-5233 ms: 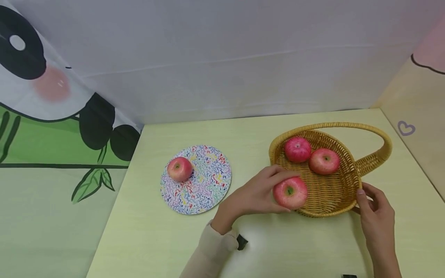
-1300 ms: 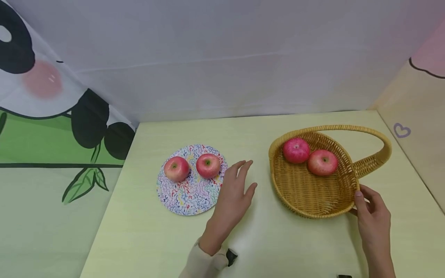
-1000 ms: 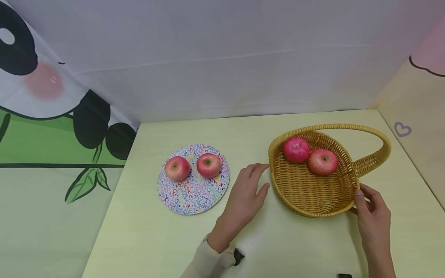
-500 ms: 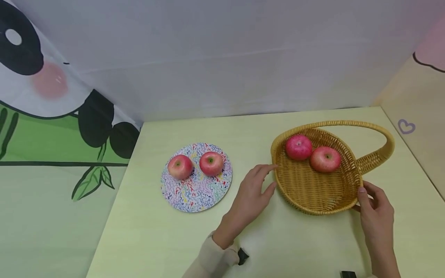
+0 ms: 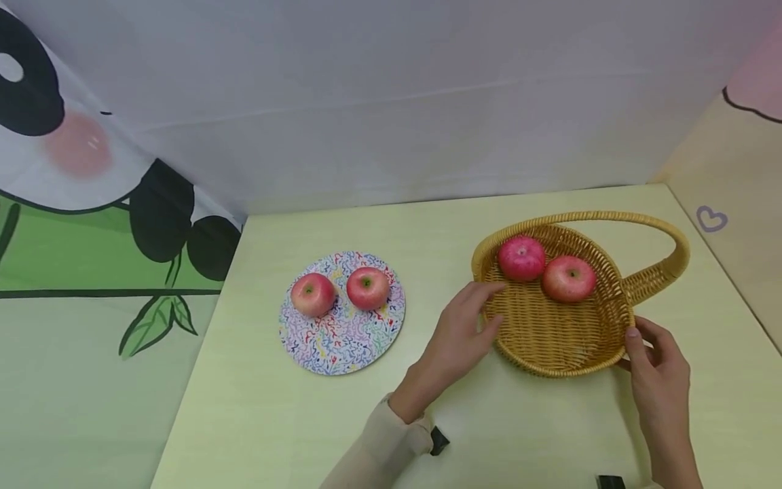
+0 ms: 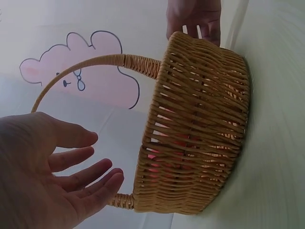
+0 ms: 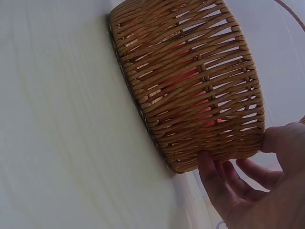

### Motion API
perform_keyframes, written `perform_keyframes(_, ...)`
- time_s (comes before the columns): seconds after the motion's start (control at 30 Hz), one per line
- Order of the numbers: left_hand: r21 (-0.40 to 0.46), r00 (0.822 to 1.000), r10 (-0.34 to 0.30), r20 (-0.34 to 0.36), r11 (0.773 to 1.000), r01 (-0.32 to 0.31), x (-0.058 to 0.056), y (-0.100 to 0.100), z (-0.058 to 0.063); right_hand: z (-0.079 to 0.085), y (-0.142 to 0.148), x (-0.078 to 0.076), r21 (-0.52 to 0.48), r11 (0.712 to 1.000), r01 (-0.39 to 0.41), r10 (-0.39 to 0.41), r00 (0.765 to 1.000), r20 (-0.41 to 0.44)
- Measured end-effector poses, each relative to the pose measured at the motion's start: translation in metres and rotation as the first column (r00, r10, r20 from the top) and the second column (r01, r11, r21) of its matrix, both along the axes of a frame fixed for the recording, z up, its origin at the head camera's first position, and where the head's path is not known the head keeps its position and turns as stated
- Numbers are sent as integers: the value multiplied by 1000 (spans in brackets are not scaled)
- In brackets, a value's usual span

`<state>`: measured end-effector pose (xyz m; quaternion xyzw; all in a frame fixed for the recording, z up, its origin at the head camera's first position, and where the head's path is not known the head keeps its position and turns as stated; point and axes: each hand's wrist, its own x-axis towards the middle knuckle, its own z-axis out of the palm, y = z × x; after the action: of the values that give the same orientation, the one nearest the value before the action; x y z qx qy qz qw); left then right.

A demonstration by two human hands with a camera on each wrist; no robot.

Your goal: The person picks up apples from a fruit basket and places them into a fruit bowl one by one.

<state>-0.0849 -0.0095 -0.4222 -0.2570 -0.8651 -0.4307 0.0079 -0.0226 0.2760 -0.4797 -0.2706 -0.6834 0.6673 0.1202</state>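
Note:
A woven wicker basket (image 5: 550, 339) with a tall arched handle stands on the right of the table. Inside it, toward the back, lie a deep pink apple (image 5: 522, 259) and a paler red apple (image 5: 569, 278). My left hand (image 5: 461, 333) is over the basket's left rim, fingers spread and holding nothing; the left wrist view shows its fingertips (image 6: 107, 171) just above the rim. With thumb at the rim and fingers against the outer wall, my right hand (image 5: 660, 373) grips the basket's right side. Two apples, one left (image 5: 313, 295) and one right (image 5: 368, 288), sit on a round patterned plate (image 5: 342, 346).
The pale table (image 5: 293, 435) meets a grey-white cloth wall (image 5: 391, 149) at the back. A printed cartoon panel (image 5: 79, 244) stands on the left and a cream panel (image 5: 733, 258) on the right. A black wrist strap piece (image 5: 438, 441) shows by the left sleeve.
Earlier my left hand held an apple over the basket; that apple now lies on the plate. The empty left hand has since moved from the plate back right to the basket. My right hand stays put.

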Motion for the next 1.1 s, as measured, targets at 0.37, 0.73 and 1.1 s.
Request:
perform_keyframes(0.37,-21,990,-41,136,999,44,-3,20,5,-1,-2,-1,-37,999,39,-38,999,29)
perform_keyframes(0.73,-111,992,-51,113,992,64,-11,41,0,0,-1,-4,-46,998,49,-48,999,16)
perform_keyframes(1.1,-241,975,82,204,970,-31,-20,58,-1,1,-2,-3,-59,997,50,-49,999,13)
